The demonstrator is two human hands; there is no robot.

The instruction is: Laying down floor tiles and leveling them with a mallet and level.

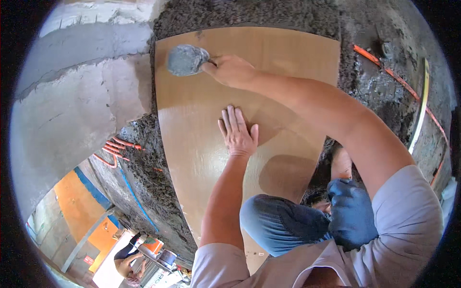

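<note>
A large, smooth tan tile (278,62) lies on dark, crumbly mortar in front of me. My left hand (238,134) presses flat on its middle, fingers spread, with nothing in it. My right hand (233,71) is closed round the short visible part of a dark handle. That handle belongs to a mallet (186,60) with a thick, rounded grey head, over the tile's far left corner. Whether the head touches the tile I cannot tell.
Grey mortar (259,14) borders the tile. Pale slabs (86,96) lie to the left. Orange conduits (115,146) and a blue one (137,199) stick out at left. A long yellow-edged straight bar (421,105) lies at right. Another person (128,264) bends over at lower left.
</note>
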